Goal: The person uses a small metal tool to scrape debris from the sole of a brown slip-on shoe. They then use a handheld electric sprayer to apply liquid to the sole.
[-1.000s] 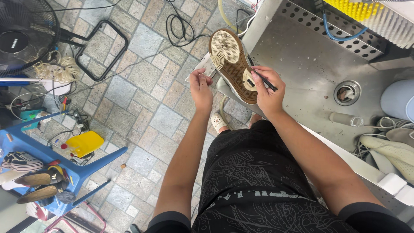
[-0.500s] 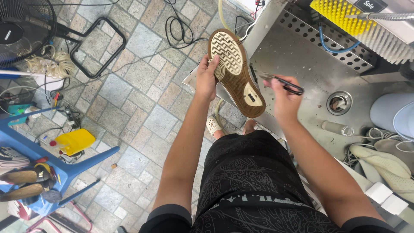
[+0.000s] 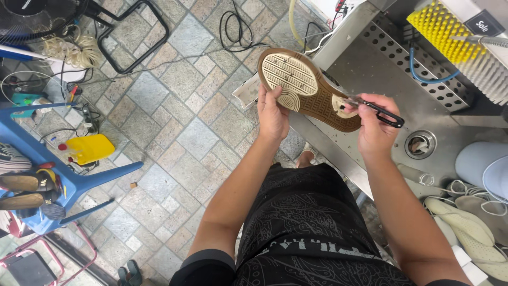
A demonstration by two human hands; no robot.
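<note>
Head view shows the left hand (image 3: 273, 114) clamped around the edge of a shoe (image 3: 307, 87) held sole-up over the rim of a steel sink (image 3: 370, 69), thumb on the pale tread, fingers wrapped behind it. The right hand (image 3: 374, 130) is closed on a slim black-handled pick (image 3: 377, 110), its thin end resting at the heel of the tan sole. The shoe is gripped only at one side near the toe, so pressing hard at the heel could twist it in the left hand or tip it out, likely onto the sink deck or the tiled floor (image 3: 174, 132). If the pick skips out of a groove, its tip could run toward the left thumb or gouge the rubber. The drain (image 3: 420, 144) lies just beside the right hand, open enough that a dropped pick might land in it.
</note>
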